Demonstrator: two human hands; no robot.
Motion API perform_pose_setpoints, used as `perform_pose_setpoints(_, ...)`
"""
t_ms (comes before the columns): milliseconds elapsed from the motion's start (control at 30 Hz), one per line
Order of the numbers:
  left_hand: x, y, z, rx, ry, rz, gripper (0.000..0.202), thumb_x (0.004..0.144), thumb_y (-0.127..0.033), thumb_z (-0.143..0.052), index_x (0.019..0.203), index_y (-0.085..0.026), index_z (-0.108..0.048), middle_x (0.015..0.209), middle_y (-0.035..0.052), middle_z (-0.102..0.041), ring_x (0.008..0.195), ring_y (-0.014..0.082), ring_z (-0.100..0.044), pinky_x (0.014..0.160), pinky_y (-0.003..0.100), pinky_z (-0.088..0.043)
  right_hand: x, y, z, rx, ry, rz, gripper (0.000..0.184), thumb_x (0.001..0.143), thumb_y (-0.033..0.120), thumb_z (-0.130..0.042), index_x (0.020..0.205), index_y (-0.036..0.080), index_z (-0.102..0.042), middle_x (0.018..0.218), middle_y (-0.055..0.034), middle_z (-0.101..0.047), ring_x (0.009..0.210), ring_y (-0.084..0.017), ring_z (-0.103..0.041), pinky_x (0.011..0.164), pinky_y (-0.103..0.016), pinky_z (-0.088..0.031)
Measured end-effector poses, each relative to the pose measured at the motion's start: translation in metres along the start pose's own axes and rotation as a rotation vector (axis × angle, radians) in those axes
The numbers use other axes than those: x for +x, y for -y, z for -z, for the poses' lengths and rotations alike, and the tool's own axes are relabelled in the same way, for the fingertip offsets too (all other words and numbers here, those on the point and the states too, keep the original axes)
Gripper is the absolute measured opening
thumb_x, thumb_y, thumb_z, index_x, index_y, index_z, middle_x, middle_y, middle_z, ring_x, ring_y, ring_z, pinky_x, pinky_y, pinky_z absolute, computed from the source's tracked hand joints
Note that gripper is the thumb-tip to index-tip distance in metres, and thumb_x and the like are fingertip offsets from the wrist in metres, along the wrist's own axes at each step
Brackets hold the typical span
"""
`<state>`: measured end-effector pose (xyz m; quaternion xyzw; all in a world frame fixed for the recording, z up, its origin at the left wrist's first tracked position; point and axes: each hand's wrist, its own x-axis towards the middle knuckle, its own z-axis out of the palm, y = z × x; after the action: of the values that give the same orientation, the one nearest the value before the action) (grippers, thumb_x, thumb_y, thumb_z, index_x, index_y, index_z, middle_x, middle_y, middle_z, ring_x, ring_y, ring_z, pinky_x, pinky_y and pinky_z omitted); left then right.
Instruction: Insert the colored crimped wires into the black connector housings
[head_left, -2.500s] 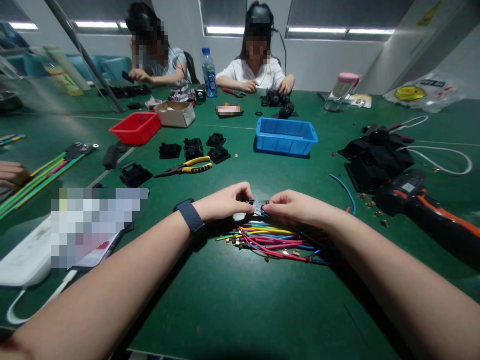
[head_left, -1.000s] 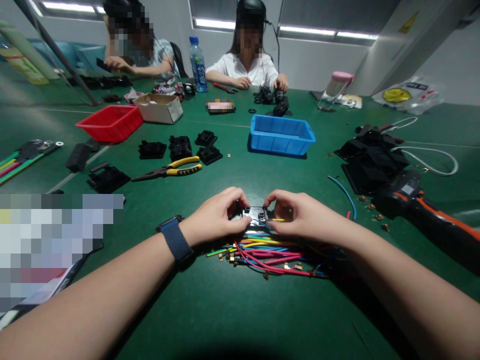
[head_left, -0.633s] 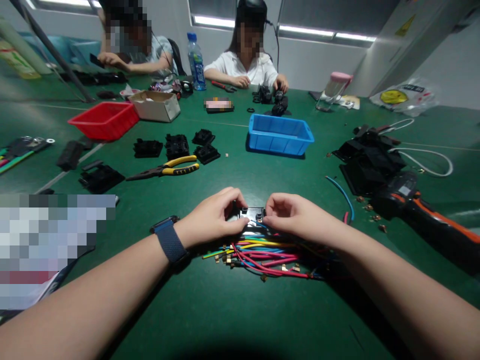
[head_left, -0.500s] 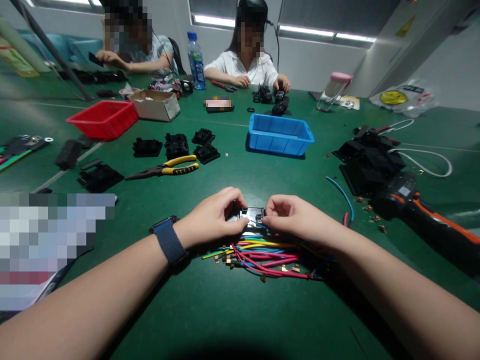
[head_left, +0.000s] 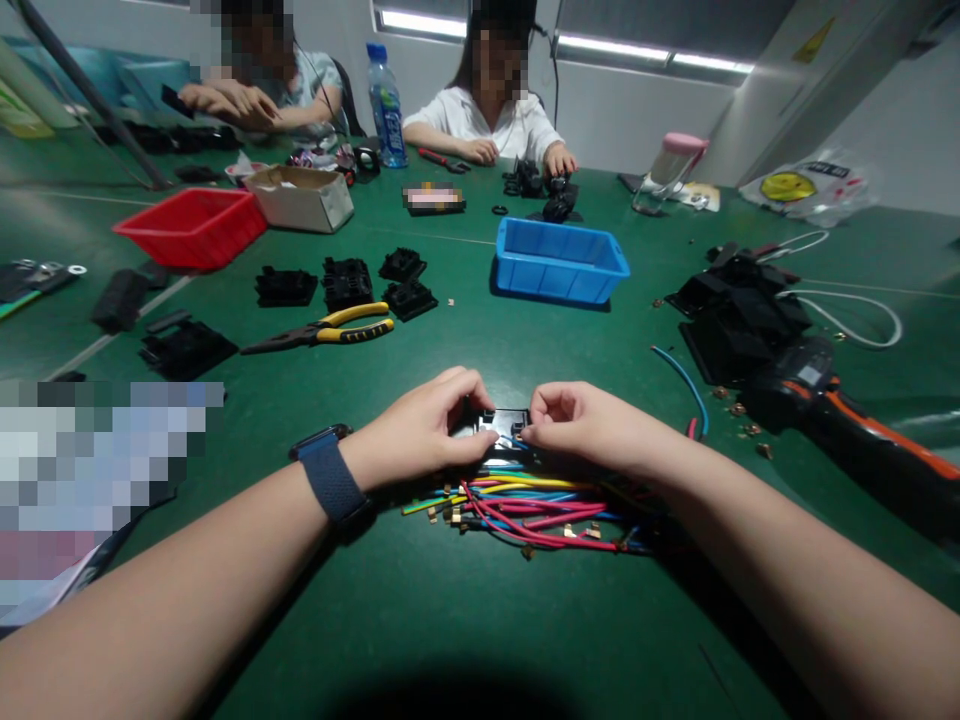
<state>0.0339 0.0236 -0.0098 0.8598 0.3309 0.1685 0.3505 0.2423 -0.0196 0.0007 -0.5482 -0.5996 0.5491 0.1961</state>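
My left hand (head_left: 431, 425) grips the left side of a small black connector block (head_left: 504, 432) resting on the green table (head_left: 465, 600). My right hand (head_left: 581, 425) has its fingers pinched at the block's right edge, where thin wires enter it. A bundle of coloured wires (head_left: 525, 505) with brass terminals lies just in front of both hands. A dark blue watch band sits on my left wrist.
Yellow-handled pliers (head_left: 330, 332) and black plastic parts (head_left: 345, 285) lie to the far left. A blue bin (head_left: 559, 262), a red bin (head_left: 187, 225) and a cardboard box (head_left: 300, 197) stand farther back. An orange-black power drill (head_left: 847, 420) lies right. Two people work across the table.
Both hands stay on the connector block. A yellow wire seen at my right fingertips a second ago is no longer visible. The view has tipped slightly downward.
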Motion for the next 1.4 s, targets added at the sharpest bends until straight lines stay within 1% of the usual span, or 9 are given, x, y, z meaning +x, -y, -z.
perform_pose_setpoints(133, 0.0, 0.002, 0.002, -0.02, 0.02, -0.008, 0.024, 0.078, -0.036, -0.06, 0.092, -0.018, -0.054, 0.082, -0.0005, -0.05, 0.069, 0.0121, -0.047, 0.062, 0.024, -0.039, -0.007, 0.007, 0.004, -0.139, -0.003, 0.119, 0.007, 0.076, 0.022, -0.054, 0.075, 0.019, -0.048, 0.064, 0.0046, -0.047, 0.056, -0.009, -0.043, 0.052, -0.021, -0.033)
perform_pose_setpoints(300, 0.0, 0.004, 0.004, -0.005, -0.036, -0.013, 0.025, 0.077, -0.037, -0.061, 0.091, -0.017, -0.057, 0.084, 0.0004, -0.052, 0.069, 0.0119, -0.048, 0.062, 0.024, -0.04, -0.025, 0.032, 0.015, -0.491, -0.231, 0.355, 0.009, 0.078, 0.02, -0.053, 0.087, 0.019, -0.054, 0.084, -0.0011, -0.059, 0.071, -0.012, -0.051, 0.064, -0.025, -0.039)
perform_pose_setpoints(367, 0.0, 0.005, 0.004, 0.001, -0.057, -0.006, 0.025, 0.078, -0.038, -0.061, 0.091, -0.017, -0.057, 0.084, 0.0005, -0.052, 0.069, 0.0115, -0.048, 0.062, 0.025, -0.04, -0.034, 0.041, 0.019, -0.561, -0.186, 0.385, 0.008, 0.079, 0.019, -0.051, 0.085, 0.02, -0.055, 0.082, -0.001, -0.06, 0.071, -0.012, -0.051, 0.066, -0.026, -0.039)
perform_pose_setpoints(500, 0.001, 0.006, 0.002, -0.01, -0.068, 0.011, 0.028, 0.079, -0.04, -0.059, 0.094, -0.017, -0.057, 0.086, 0.001, -0.052, 0.069, 0.0115, -0.049, 0.064, 0.026, -0.042, -0.049, 0.043, 0.027, -0.742, 0.011, 0.249, 0.009, 0.079, 0.022, -0.053, 0.087, 0.023, -0.058, 0.074, 0.0008, -0.061, 0.061, -0.012, -0.05, 0.055, -0.024, -0.035)
perform_pose_setpoints(633, 0.0, 0.007, 0.002, -0.012, -0.066, 0.018, 0.029, 0.08, -0.042, -0.058, 0.095, -0.017, -0.056, 0.088, 0.0016, -0.053, 0.071, 0.0122, -0.05, 0.065, 0.027, -0.043, -0.057, 0.03, 0.036, -0.9, 0.099, 0.046, 0.013, 0.076, 0.022, -0.055, 0.086, 0.025, -0.063, 0.067, 0.0003, -0.062, 0.051, -0.011, -0.048, 0.046, -0.024, -0.028)
perform_pose_setpoints(733, 0.0, 0.007, 0.001, -0.01, -0.063, 0.021, 0.029, 0.08, -0.042, -0.058, 0.095, -0.018, -0.056, 0.09, 0.0019, -0.053, 0.072, 0.0124, -0.051, 0.066, 0.027, -0.043, -0.059, 0.025, 0.041, -0.975, 0.079, -0.029, 0.017, 0.073, 0.019, -0.056, 0.084, 0.026, -0.067, 0.065, -0.0009, -0.062, 0.049, -0.012, -0.048, 0.044, -0.025, -0.026)
perform_pose_setpoints(833, 0.001, 0.008, 0.001, -0.009, -0.062, 0.023, 0.028, 0.08, -0.042, -0.057, 0.095, -0.018, -0.056, 0.089, 0.0016, -0.053, 0.071, 0.0124, -0.051, 0.066, 0.027, -0.043, -0.058, 0.027, 0.04, -1.035, 0.034, -0.071, 0.012, 0.069, 0.021, -0.059, 0.075, 0.026, -0.069, 0.059, -0.0014, -0.061, 0.046, -0.012, -0.046, 0.043, -0.025, -0.025)
perform_pose_setpoints(1000, 0.001, 0.007, 0.002, 0.003, -0.071, 0.021, 0.029, 0.079, -0.042, -0.058, 0.094, -0.018, -0.056, 0.088, 0.0016, -0.053, 0.071, 0.0128, -0.051, 0.066, 0.027, -0.043, -0.057, 0.034, 0.035, -1.096, -0.008, -0.061, 0.011, 0.069, 0.03, -0.062, 0.064, 0.024, -0.068, 0.055, -0.0025, -0.059, 0.044, -0.012, -0.044, 0.044, -0.026, -0.025)
perform_pose_setpoints(1400, 0.001, 0.005, 0.001, -0.002, -0.07, 0.039, 0.031, 0.079, -0.044, -0.057, 0.095, -0.018, -0.056, 0.088, 0.0018, -0.055, 0.071, 0.0134, -0.051, 0.066, 0.027, -0.043, -0.052, 0.029, 0.03, -1.063, 0.129, -0.154, 0.011, 0.067, 0.03, -0.067, 0.06, 0.022, -0.066, 0.048, 0.0, -0.055, 0.036, -0.009, -0.038, 0.039, -0.025, -0.023)
